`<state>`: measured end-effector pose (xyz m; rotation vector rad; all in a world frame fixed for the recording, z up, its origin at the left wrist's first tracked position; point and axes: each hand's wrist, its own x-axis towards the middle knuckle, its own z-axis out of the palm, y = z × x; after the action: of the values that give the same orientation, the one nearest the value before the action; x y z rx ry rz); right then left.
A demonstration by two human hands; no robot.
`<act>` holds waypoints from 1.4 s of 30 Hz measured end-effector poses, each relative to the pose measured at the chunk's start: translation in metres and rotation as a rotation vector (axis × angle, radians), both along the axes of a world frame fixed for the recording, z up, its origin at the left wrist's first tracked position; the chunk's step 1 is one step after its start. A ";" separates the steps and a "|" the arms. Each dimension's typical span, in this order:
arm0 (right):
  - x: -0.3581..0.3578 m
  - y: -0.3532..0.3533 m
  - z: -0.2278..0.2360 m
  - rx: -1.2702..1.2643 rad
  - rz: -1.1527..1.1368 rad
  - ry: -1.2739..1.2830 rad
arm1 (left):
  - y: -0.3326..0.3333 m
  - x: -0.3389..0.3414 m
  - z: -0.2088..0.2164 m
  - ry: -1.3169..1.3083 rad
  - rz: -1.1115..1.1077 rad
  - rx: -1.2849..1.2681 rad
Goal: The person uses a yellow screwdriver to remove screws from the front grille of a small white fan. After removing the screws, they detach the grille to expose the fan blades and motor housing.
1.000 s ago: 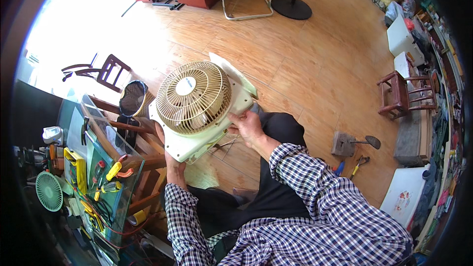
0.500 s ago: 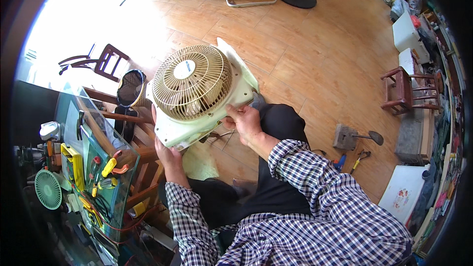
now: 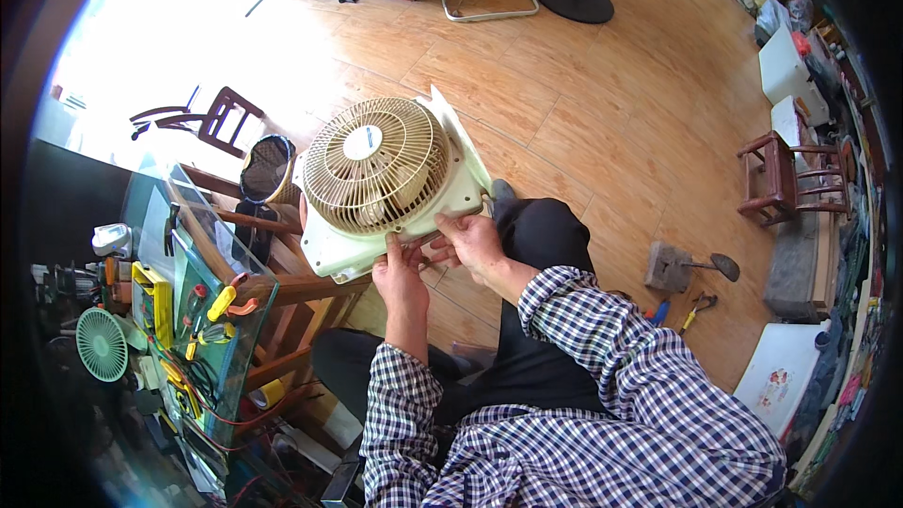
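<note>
A fan [image 3: 374, 169] with a round cream wire grille sits in a squarish pale green housing, tilted in front of me. My left hand [image 3: 401, 275] is closed on the near edge of that housing, its thumb on top and its fingers partly hidden below. Just to its right, my right hand [image 3: 470, 243] pinches the same edge near the corner, thumb up. The fingertips of both hands come close together under the rim. Along the fan's far right side a pale panel [image 3: 461, 139] stands up from the housing.
To the left, a glass-topped table [image 3: 202, 254] carries several screwdrivers [image 3: 222, 302] and a small green fan [image 3: 101, 344]. A wicker basket [image 3: 270, 169] stands beside the fan. On the floor at right are a block with a rod [image 3: 668, 266], pliers [image 3: 697, 311] and a wooden chair [image 3: 773, 178].
My left hand has moved from the housing's left corner rightward along its near edge, close to my right hand. The fan has shifted slightly right and down in view.
</note>
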<state>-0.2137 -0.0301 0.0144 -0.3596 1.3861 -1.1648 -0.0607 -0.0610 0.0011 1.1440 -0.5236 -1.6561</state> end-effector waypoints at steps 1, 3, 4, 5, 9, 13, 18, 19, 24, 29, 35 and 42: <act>-0.004 0.001 0.000 -0.057 0.079 0.155 | -0.004 0.002 -0.005 0.014 0.010 0.019; -0.007 0.005 0.001 -0.238 0.117 0.633 | -0.010 0.013 -0.024 0.014 0.044 -0.007; -0.010 0.008 0.002 -0.308 0.064 0.821 | -0.014 0.021 -0.034 0.011 0.060 -0.027; -0.017 0.008 0.006 -0.310 -0.005 0.876 | -0.014 0.030 -0.039 0.002 0.071 -0.041; -0.042 -0.007 0.014 -0.247 0.004 1.019 | -0.022 0.047 -0.034 -0.056 0.078 -0.081; -0.050 -0.028 -0.003 -0.183 0.225 1.076 | -0.031 0.056 -0.018 -0.128 0.011 -0.078; -0.034 -0.024 0.002 -0.268 0.304 1.029 | -0.055 0.080 -0.033 -0.204 0.050 -0.007; -0.031 -0.021 0.003 -0.302 0.274 1.028 | -0.059 0.080 -0.035 -0.182 0.044 -0.006; -0.020 -0.013 0.016 -0.501 0.106 1.140 | -0.047 0.075 -0.023 -0.105 -0.072 0.005; -0.012 -0.013 0.021 -0.589 0.106 1.276 | -0.024 0.068 -0.003 -0.184 -0.187 -0.013; -0.013 -0.015 0.014 -0.552 0.127 1.235 | -0.013 0.053 -0.015 -0.134 -0.198 0.044; -0.019 -0.012 0.007 -0.500 0.200 0.976 | -0.016 0.047 -0.014 -0.181 -0.072 -0.039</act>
<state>-0.2323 -0.0424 0.0217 -1.5417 1.7826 -1.2001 -0.0133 -0.0770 -0.0129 1.2662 -0.7159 -1.6044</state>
